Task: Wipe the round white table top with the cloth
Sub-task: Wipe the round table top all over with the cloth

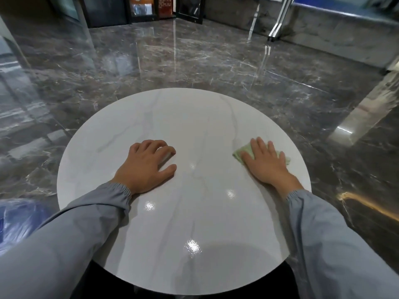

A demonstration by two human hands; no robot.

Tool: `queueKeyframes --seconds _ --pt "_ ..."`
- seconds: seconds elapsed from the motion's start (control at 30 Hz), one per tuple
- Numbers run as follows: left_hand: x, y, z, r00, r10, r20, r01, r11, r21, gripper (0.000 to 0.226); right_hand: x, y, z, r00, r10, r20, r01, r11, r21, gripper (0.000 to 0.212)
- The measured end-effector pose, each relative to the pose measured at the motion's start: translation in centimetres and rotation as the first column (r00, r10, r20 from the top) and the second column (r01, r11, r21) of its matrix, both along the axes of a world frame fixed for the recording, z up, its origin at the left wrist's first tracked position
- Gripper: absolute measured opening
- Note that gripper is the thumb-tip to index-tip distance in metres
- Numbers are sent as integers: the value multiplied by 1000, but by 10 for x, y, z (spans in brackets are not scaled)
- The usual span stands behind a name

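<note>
The round white table top (183, 117) with faint grey veins fills the middle of the head view. A pale green cloth (243, 152) lies on its right side, near the right rim. My right hand (264, 164) presses flat on the cloth with fingers spread, so only the cloth's left and right ends show. My left hand (146, 165) rests on the bare table left of centre, fingers curled loosely, holding nothing. Both arms wear grey sleeves.
Glossy dark marble floor (194, 61) surrounds the table. Dark cabinets (142, 9) stand at the far wall, and a metal frame (277, 22) leans at the back right. A blue object (15, 221) sits low at the left edge.
</note>
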State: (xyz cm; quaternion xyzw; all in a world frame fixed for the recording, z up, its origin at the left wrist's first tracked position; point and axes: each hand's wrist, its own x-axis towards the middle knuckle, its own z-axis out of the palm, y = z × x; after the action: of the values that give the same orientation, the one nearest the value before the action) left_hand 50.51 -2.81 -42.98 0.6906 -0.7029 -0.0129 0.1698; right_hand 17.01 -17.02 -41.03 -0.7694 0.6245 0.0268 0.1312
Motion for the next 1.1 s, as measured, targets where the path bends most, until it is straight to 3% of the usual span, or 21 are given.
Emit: queueKeyframes --seconds 0.07,0.13,0.33,0.47,0.53,0.73,0.87,1.1 --pt "-1 1 0 1000 0 3 0 1000 -8 51 0 -15 0 995 -105 2 105 994 29 75" --pt "-1 2 0 1000 -1 7 1 1000 -17 50 25 -15 0 995 -94 15 93 995 23 75" --pt "-1 2 0 1000 -1 12 2 1000 -26 50 138 31 -3 943 329 40 -328 944 -26 74" --pt "0 1 -1 1000 5 28 -4 1000 -23 51 147 35 -5 917 395 59 -393 918 -48 74" --pt "0 1 -1 1000 8 21 -7 1000 -24 48 126 16 -4 938 342 63 -340 939 -43 74" --pt "0 2 -1 1000 3 -2 -4 1000 -30 47 33 -43 0 999 -30 39 29 999 21 77" --pt "-1 1 0 1000 2 1 -2 1000 -29 49 45 -45 1 998 -66 21 65 997 48 76" --pt "-3 2 1 1000 10 7 -10 999 -49 49 163 12 -5 935 355 8 -355 935 -22 74"
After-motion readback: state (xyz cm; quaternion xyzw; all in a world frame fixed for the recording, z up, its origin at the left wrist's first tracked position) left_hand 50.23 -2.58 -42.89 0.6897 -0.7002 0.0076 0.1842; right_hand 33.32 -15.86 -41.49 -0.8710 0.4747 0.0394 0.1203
